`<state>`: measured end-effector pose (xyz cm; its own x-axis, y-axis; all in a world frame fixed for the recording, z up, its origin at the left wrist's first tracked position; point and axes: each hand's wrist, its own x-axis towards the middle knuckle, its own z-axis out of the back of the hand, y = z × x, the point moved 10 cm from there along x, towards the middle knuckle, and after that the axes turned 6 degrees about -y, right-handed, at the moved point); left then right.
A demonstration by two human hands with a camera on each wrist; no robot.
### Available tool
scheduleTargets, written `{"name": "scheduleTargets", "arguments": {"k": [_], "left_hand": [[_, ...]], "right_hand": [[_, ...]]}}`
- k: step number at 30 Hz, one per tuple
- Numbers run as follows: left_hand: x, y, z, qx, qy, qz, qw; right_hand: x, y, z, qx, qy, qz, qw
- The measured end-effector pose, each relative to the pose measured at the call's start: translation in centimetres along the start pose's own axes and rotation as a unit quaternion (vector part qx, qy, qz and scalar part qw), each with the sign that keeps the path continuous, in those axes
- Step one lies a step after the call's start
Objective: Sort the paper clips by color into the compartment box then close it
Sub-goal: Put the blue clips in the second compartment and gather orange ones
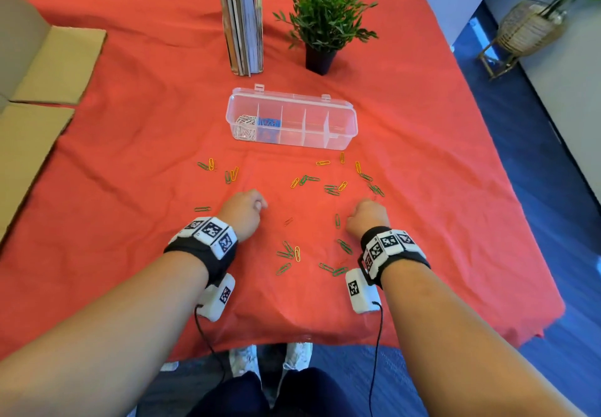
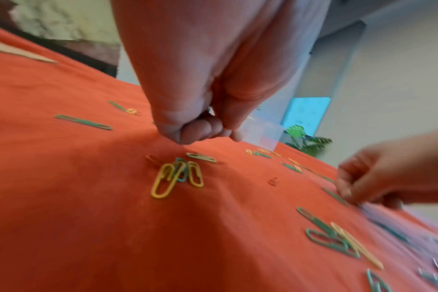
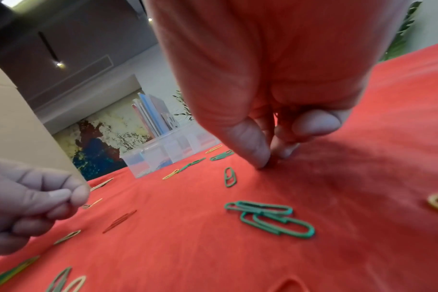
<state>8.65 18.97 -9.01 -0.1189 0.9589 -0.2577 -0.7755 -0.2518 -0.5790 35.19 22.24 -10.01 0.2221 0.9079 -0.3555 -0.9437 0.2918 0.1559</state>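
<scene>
Left hand: the left hand (image 1: 244,213) is low over the red cloth (image 1: 130,143) on the counter, its fingers (image 2: 195,130) curled in with the tips pressed together; whether they hold a clip I cannot tell.
Right hand: the right hand (image 1: 367,216) has its thumb and fingers (image 3: 253,146) pinched down onto the cloth; a red clip seems to sit between the tips, but it is too hidden to be sure.
Loose clips: green and yellow paper clips (image 1: 286,255) lie scattered on the cloth between and beyond both hands; a yellow-and-green cluster (image 2: 175,175) lies just beside the left fingertips, not touching them; a green pair (image 3: 270,219) lies near the right wrist, apart from the fingers.
Red clip: one red paper clip (image 1: 288,221) lies on the cloth between the two hands.
Box: the clear compartment box (image 1: 338,143) stands open beyond the clips, silver clips (image 1: 244,127) in its leftmost compartment, blue clips (image 1: 269,125) in the next.
Behind: upright books (image 1: 242,16) and a potted plant (image 1: 325,16).
</scene>
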Motion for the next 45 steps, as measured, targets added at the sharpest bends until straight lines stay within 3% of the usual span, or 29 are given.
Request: {"name": "scheduleTargets", "arguments": {"k": [4, 7, 10, 12, 16, 17, 19, 20, 23, 26, 32, 35, 37, 38, 40, 42, 44, 45], "left_hand": [[-0.6, 4.5, 2.0, -0.094, -0.015, 0.109, 0.99], [-1.3, 7.0, 3.0, -0.156, -0.023, 0.141, 0.977], [-2.0, 7.7, 3.9, -0.125, -0.021, 0.116, 0.985], [-2.6, 7.4, 4.6, -0.075, -0.028, 0.096, 0.992], [-3.1, 6.5, 4.7, 0.025, -0.029, 0.02, 0.999], [-3.2, 6.1, 4.6, 0.044, -0.03, -0.005, 0.999], [-3.5, 5.5, 4.3, 0.064, -0.035, -0.031, 0.997], [-3.7, 5.0, 4.2, 0.069, -0.035, -0.038, 0.996], [-3.8, 4.3, 3.5, 0.084, -0.025, -0.056, 0.995], [-3.7, 4.1, 2.7, 0.107, -0.012, -0.071, 0.992], [-3.9, 3.7, 2.1, 0.104, -0.001, -0.074, 0.992], [-3.6, 3.3, 2.5, 0.082, -0.012, -0.065, 0.994], [-3.4, 2.9, 3.0, 0.064, -0.018, -0.056, 0.996], [-3.3, 2.8, 3.2, 0.049, -0.02, -0.048, 0.997], [-2.9, 2.5, 3.4, 0.023, -0.013, -0.038, 0.999], [-2.6, 1.5, 3.5, -0.005, 0.003, -0.037, 0.999], [-2.2, 0.3, 3.4, -0.041, 0.024, -0.015, 0.999], [-2.1, -0.2, 3.3, -0.058, 0.032, -0.002, 0.998]], "right_hand": [[-1.1, 1.2, 0.0, 0.04, 0.011, -0.005, 0.999], [-2.2, 3.8, 0.3, 0.126, 0.045, 0.009, 0.991], [-3.6, 7.1, -0.6, 0.213, 0.141, 0.002, 0.967], [-4.7, 7.9, -2.2, 0.304, 0.209, -0.068, 0.927], [-6.5, 9.0, -3.4, 0.403, 0.211, -0.115, 0.883], [-6.7, 9.3, -3.3, 0.396, 0.2, -0.099, 0.891], [-6.5, 9.8, -3.7, 0.284, 0.193, -0.042, 0.938], [-6.0, 9.7, -3.2, 0.226, 0.147, -0.02, 0.963], [-6.3, 10.1, -2.1, 0.119, 0.073, 0.015, 0.99], [-6.5, 11.2, -2.6, 0.056, 0.056, 0.06, 0.995], [-7.5, 11.5, -2.9, 0.057, 0.066, 0.083, 0.993], [-7.5, 10.3, -3.4, 0.154, 0.114, 0.03, 0.981], [-7.4, 10.2, -3.8, 0.303, 0.169, 0.005, 0.938], [-7.7, 10.1, -3.8, 0.407, 0.199, -0.021, 0.891], [-7.6, 9.2, -3.2, 0.601, 0.21, -0.065, 0.769], [-7.7, 8.5, -1.8, 0.703, 0.217, -0.052, 0.675], [-7.5, 7.6, -0.1, 0.76, 0.216, -0.032, 0.612], [-7.2, 6.9, 0.5, 0.774, 0.206, -0.037, 0.598]]}}
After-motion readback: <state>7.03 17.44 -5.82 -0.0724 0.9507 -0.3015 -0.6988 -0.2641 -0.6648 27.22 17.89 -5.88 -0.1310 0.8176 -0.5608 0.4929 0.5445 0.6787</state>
